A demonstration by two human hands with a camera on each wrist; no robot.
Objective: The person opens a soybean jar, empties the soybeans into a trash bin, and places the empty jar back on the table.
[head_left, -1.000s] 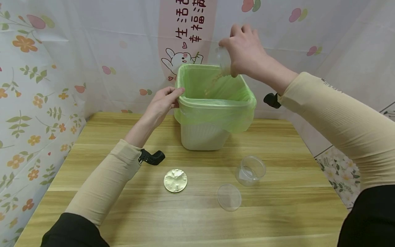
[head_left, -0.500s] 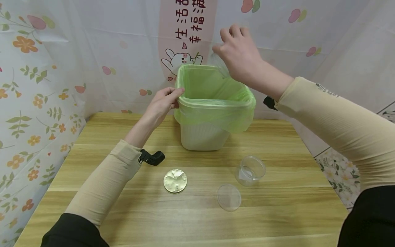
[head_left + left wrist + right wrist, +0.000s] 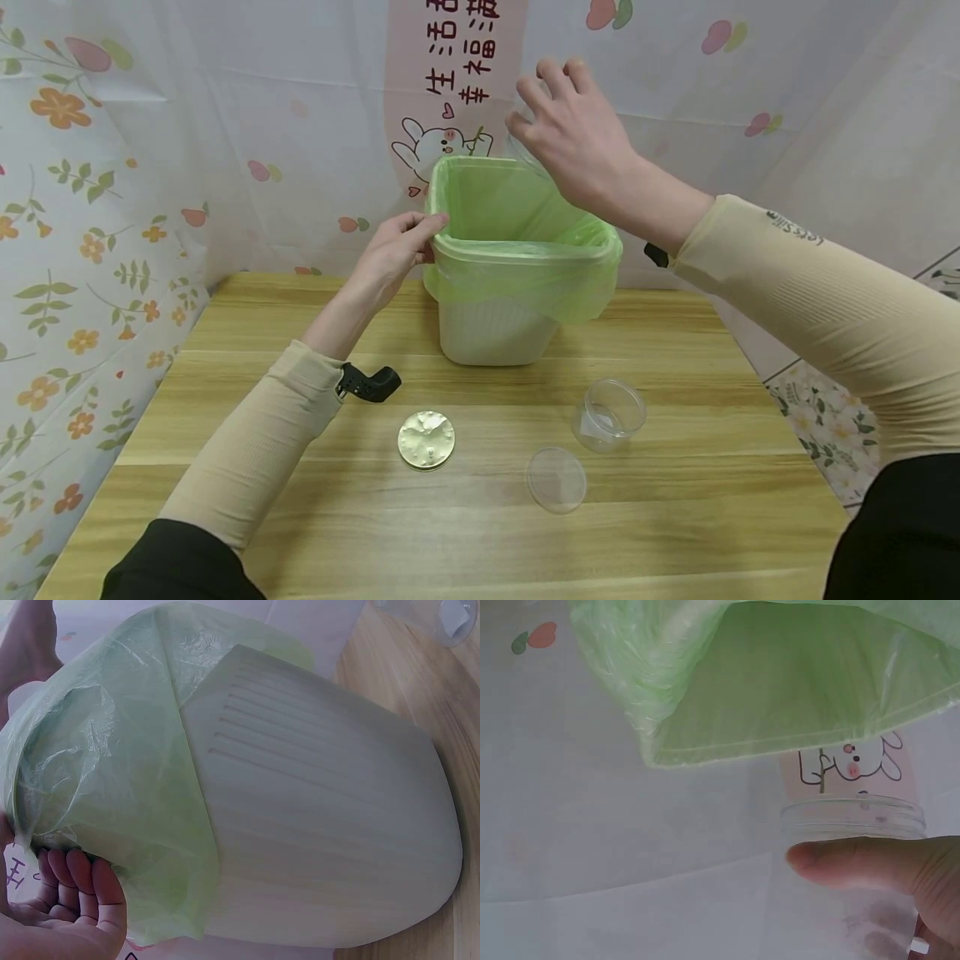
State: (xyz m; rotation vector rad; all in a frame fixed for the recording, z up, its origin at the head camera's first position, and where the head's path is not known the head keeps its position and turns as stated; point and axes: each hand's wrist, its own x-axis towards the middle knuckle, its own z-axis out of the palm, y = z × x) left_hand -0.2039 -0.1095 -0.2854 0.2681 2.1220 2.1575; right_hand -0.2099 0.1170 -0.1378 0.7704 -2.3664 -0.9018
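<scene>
A white bin [image 3: 491, 329] lined with a green bag [image 3: 517, 217] stands at the back of the wooden table [image 3: 675, 517]. My left hand [image 3: 393, 250] grips the bin's left rim, fingers curled on the bag [image 3: 97, 795] in the left wrist view. My right hand [image 3: 573, 133] holds a clear plastic jar [image 3: 855, 821] above the bin's far right corner, thumb across its side, mouth tipped toward the bin; in the head view the hand mostly hides it. A second clear jar [image 3: 609, 414] lies near the front right, with a clear lid [image 3: 556, 479] and a gold lid [image 3: 426, 439] beside it.
A floral plastic curtain [image 3: 97, 167] surrounds the table on the left and back. A pink banner with a rabbit drawing [image 3: 442, 108] hangs behind the bin. Patterned floor [image 3: 817, 417] shows past the table's right edge.
A second ago yellowish bits were falling from the jar into the bin; now none fall. My right hand has shifted slightly left and turned. The left hand has not moved.
</scene>
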